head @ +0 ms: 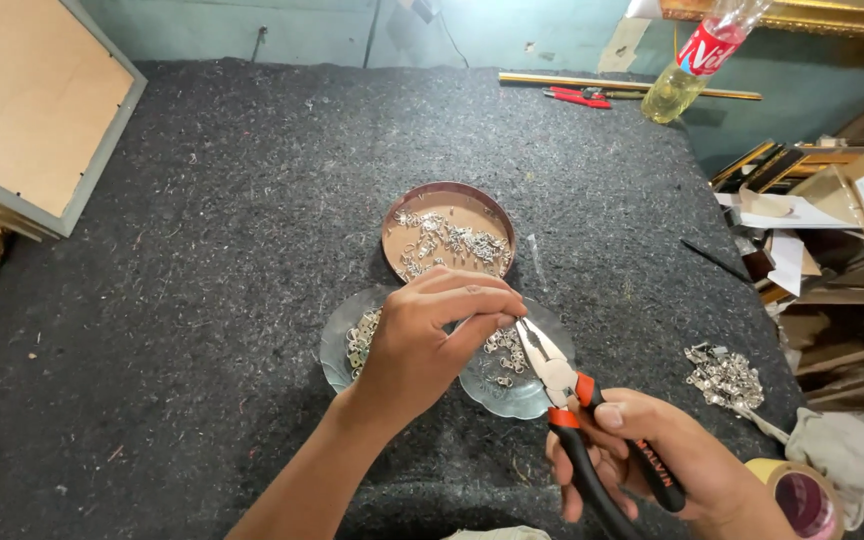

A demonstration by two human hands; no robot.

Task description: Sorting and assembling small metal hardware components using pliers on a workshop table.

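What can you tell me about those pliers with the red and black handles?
The pliers have silvery metal jaws, orange-red collars and black grips. The right hand clasps the handles. The jaws point up-left, nearly closed, their tip meeting the left hand's fingertips above a clear glass dish of small metal pieces.

Shiny steel pliers with glossy black-and-red plastic grips [592, 420] lay over clear glass dishes [512, 395] on rough grey felt matting [202, 250].

Even, fairly bright light falls from above, leaving soft short shadows under the hands and the glass dishes [497, 385]. Small glints show on the metal bits. The picture is sharp in the middle; straight lines bow outward near the edges.
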